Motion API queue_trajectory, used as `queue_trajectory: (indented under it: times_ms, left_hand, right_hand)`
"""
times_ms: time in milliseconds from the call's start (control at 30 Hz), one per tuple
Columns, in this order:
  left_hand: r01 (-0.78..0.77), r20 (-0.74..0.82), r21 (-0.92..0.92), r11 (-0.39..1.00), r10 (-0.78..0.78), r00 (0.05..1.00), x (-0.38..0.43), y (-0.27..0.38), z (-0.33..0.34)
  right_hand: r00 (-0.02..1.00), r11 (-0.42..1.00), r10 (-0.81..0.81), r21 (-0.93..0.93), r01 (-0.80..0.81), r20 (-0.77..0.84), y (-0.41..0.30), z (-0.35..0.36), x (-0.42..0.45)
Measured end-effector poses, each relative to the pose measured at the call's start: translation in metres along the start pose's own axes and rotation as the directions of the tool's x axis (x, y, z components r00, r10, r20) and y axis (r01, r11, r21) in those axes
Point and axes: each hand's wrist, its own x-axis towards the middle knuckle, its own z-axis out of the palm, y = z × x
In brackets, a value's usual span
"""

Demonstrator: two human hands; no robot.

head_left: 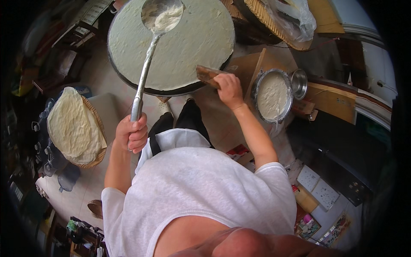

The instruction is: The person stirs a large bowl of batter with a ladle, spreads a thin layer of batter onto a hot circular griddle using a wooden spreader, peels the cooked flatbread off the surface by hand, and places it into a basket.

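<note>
My left hand (pixel 132 132) is closed around the handle of a long metal ladle (pixel 148 61). The ladle's bowl, holding some pale batter (pixel 167 20), is over the far part of a large round griddle (pixel 128 84). A thin pale layer of batter (pixel 179 61) covers most of the griddle's surface. In my right hand (pixel 229 90) is a flat wooden scraper (pixel 208 75), its far end at the griddle's near right edge. Right of that hand stands a metal pot of batter (pixel 273 94), with a thin utensil resting in it.
On the left, thin flatbreads (pixel 75 125) lie stacked on a woven round tray (pixel 96 123). A metal bowl (pixel 299 84) is beside the batter pot. At the upper right, plastic film (pixel 300 19) partly covers another woven tray (pixel 269 24). A black cabinet (pixel 334 147) stands at right.
</note>
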Motion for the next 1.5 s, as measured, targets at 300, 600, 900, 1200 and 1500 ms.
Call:
queue_trajectory:
  times_ms: [300,600,900,1200,1500]
  left_hand:
    - [-0.009,-0.011,0.075,0.997,0.010,1.000,-0.016,-0.003,0.000]
    - [0.009,-0.037,0.094,0.995,-0.005,0.999,-0.030,-0.005,-0.003]
    - [0.006,-0.066,0.096,0.995,0.000,0.998,-0.038,-0.003,0.004]
    - [0.021,-0.040,0.082,0.996,-0.017,0.999,-0.037,-0.004,0.002]
    - [0.014,0.001,0.113,0.993,-0.014,1.000,-0.039,-0.004,0.002]
  right_hand:
    - [0.746,0.633,0.662,0.480,-0.607,0.072,-0.052,0.011,-0.028]
    - [0.458,-0.498,0.713,0.843,-0.202,0.531,-0.040,0.071,-0.059]
    - [0.350,-0.489,0.752,0.829,-0.273,0.559,-0.034,0.097,-0.073]
    - [0.346,-0.485,0.722,0.795,-0.365,0.600,-0.029,0.104,-0.056]
    - [0.454,-0.462,0.725,0.855,-0.236,0.517,-0.034,0.079,-0.054]
